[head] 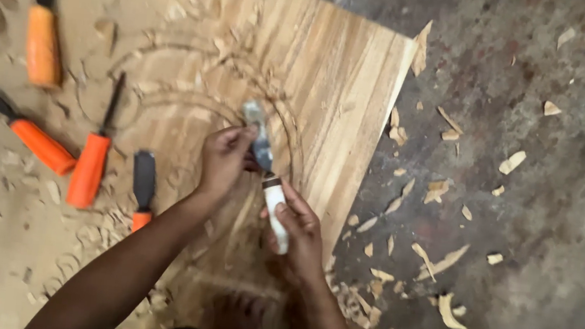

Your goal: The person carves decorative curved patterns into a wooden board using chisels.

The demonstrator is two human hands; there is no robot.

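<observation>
I hold a wood chisel (266, 176) with a white handle and a broad metal blade, set on the wooden board (344, 69) just right of its middle, blade pointing away from me and tilted to the far left. My right hand (300, 233) is wrapped shut around the white handle, near me. My left hand (225, 158) is curled closed over the blade just beyond the handle, fingers pinching the metal close to the cutting end.

The blade rests inside a curved groove pattern (192, 90) cut into the board, rings of shallow channels that sweep round to the left. Pale shavings lie along the grooves and at the near edge of the board.

To the left, on the board, lie four more chisels with orange handles (88, 170): one at the far left corner, one slanting at the left edge, and two nearer my left forearm, side by side and just apart.

To the right, the board's edge gives way to a dark concrete floor (552, 211), strewn with wood chips (440, 261).
</observation>
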